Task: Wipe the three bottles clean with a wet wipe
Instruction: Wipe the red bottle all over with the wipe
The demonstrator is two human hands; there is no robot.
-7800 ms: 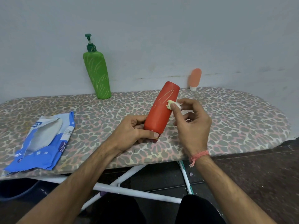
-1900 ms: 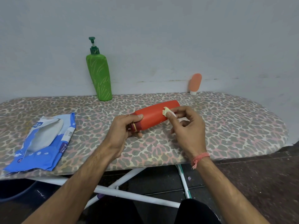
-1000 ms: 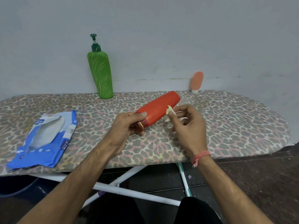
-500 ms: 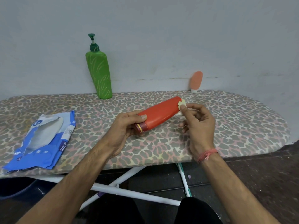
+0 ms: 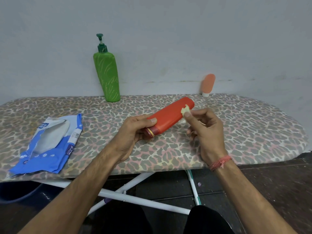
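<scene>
Left hand [image 5: 133, 132] grips red bottle [image 5: 170, 115]; right hand [image 5: 204, 130] pinches what looks like wet wipe [image 5: 185, 110] against it

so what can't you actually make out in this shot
Head view only:
- red bottle: cap end partly covered by the left hand; underside faces away.
- wet wipe: mostly bunched inside the right hand.
- wipes packet: print too small to read.
- small orange bottle: too small for detail.

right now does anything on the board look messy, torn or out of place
The blue wet wipe packet lies crumpled and torn open near the left edge of the ironing board. The green pump bottle leans rather than standing straight. Nothing looks spilled.
</scene>
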